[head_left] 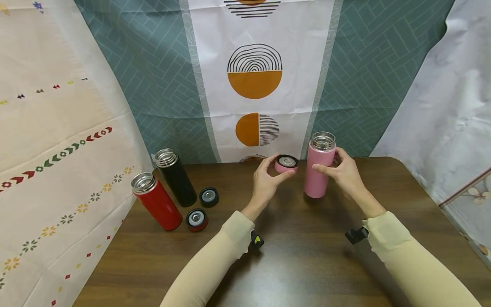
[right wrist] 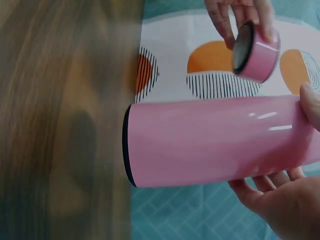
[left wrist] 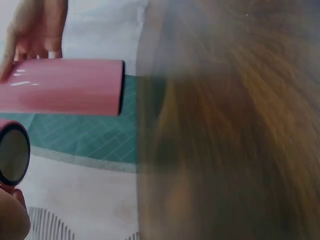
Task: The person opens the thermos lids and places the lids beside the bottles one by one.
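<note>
My left hand (head_left: pixel 264 182) pinches a pink lid (head_left: pixel 287 161) between thumb and fingers, its grey inner face and black ring turned upward. Just right of it, my right hand (head_left: pixel 347 174) grips a pink thermos bottle (head_left: pixel 317 179), thumb in front and fingers behind. The bottle stands upright with its steel mouth uncovered, and its black-rimmed base is close over the table. In the right wrist view the lid (right wrist: pixel 261 57) is beside the bottle (right wrist: pixel 215 142), apart from it. The left wrist view shows the bottle (left wrist: pixel 65 86) and part of the lid (left wrist: pixel 14 152).
At the left of the wooden table (head_left: pixel 299 264) a black thermos bottle (head_left: pixel 178 181) and a red one (head_left: pixel 159 204) stand with uncovered steel mouths. A black lid (head_left: pixel 209 197) and a red-sided lid (head_left: pixel 197 219) lie beside them. Patterned cloth (head_left: pixel 253 34) hangs behind the table.
</note>
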Tool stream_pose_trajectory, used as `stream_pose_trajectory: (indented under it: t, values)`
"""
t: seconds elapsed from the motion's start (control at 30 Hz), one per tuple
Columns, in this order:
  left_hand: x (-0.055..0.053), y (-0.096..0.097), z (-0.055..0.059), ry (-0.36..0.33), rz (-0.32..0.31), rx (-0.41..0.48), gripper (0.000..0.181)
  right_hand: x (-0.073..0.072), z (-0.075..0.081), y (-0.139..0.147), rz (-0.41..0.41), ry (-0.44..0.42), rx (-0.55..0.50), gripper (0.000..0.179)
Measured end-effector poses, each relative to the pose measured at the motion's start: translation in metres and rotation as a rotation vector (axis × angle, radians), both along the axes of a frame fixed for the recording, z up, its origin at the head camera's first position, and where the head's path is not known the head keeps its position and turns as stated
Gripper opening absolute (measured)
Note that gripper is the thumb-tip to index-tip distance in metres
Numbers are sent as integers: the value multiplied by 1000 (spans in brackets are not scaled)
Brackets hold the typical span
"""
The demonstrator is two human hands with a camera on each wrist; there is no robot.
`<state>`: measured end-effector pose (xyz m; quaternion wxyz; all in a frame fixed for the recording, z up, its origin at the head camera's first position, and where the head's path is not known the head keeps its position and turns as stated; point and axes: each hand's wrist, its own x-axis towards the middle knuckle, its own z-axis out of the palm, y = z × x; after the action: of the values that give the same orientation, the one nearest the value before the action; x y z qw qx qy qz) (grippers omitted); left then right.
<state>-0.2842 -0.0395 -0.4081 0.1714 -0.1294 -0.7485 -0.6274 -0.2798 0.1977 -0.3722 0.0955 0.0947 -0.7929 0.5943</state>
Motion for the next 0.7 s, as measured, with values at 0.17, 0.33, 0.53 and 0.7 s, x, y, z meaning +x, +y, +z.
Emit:
stream_pose_trajectory:
  t: [0.17, 0.33, 0.53, 0.7]
  values:
    - [-9, 20, -7, -47, 4, -22, 69, -6, 3, 18, -126, -18, -23, 78]
    - [-18, 45, -13, -86, 6, -22, 67, -14, 7, 36, -241, -36, 32, 82]
    - [-26, 73, -18, -125, 36, -75, 67, -18, 11, 59, -310, -87, 12, 86]
    - [-28, 94, -22, -157, 68, -188, 68, -22, 8, 78, -331, -118, 8, 87]
